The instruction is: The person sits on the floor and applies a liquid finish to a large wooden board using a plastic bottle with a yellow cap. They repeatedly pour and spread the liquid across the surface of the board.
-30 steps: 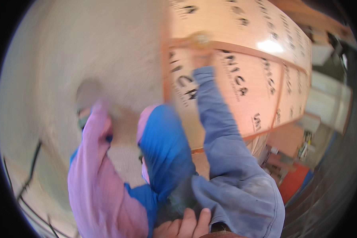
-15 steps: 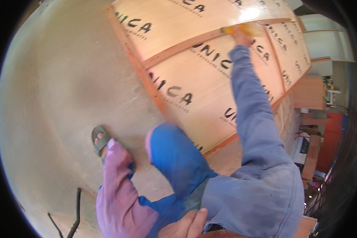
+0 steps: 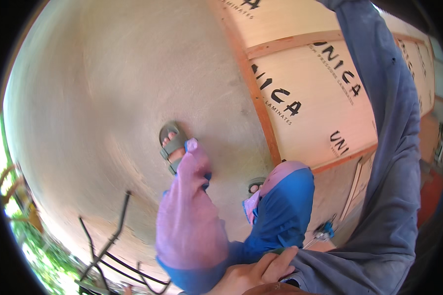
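My left hand (image 3: 261, 270) lies at my waist beside the blue-grey shirt, its fingers stretched out and holding nothing I can see. The right arm, in a blue-grey sleeve (image 3: 391, 123), reaches up past the top edge of the picture, so the right hand and anything in it are hidden. Beneath that arm is a large pale laminate panel (image 3: 320, 118) with dark printing, divided and edged by reddish-brown wooden strips (image 3: 263, 118). Part of the panel is covered by the sleeve.
Grey concrete floor (image 3: 108, 98) spreads to the left. My sandalled foot (image 3: 172, 142) stands on it. A black metal frame with legs (image 3: 113, 241) is at lower left, near greenery (image 3: 39, 246). A small blue object (image 3: 325, 228) lies near my right knee.
My view has swung left, so the panel appears farther right. The right hand, which was holding a yellow object over the panel, has gone out of view. The left hand stays at my waist.
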### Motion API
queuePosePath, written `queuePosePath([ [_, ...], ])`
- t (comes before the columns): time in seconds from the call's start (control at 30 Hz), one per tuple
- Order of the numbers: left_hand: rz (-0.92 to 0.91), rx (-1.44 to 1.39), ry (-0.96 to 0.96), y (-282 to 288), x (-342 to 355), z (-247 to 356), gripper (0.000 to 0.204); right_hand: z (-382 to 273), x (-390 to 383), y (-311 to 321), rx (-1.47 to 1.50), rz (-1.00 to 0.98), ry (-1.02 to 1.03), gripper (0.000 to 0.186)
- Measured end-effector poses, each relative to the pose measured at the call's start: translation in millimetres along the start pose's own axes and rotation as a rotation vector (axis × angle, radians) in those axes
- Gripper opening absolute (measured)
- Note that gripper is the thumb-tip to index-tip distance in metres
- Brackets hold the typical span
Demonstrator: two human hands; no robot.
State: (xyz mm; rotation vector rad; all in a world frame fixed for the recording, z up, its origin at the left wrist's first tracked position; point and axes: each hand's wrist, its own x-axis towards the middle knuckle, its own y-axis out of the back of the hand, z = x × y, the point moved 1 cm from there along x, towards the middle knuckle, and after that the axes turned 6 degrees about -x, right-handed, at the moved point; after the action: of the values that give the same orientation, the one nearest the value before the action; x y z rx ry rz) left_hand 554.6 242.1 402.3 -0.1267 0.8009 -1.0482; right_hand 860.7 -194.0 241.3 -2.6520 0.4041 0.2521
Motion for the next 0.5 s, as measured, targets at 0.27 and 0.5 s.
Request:
queuePosePath([
  [0.27,0.248,0.018,-0.029,54.6,18.6,50.7,0.034,-112.0,-53.4,-27.2,-0.519,0.198,0.067,0.049],
  [0.5,0.541,0.205,-0.189,155.8,53.3,17.8,0.037,-279.4,-91.8,139.8,-0.671,0.991,0.517,0.032],
])
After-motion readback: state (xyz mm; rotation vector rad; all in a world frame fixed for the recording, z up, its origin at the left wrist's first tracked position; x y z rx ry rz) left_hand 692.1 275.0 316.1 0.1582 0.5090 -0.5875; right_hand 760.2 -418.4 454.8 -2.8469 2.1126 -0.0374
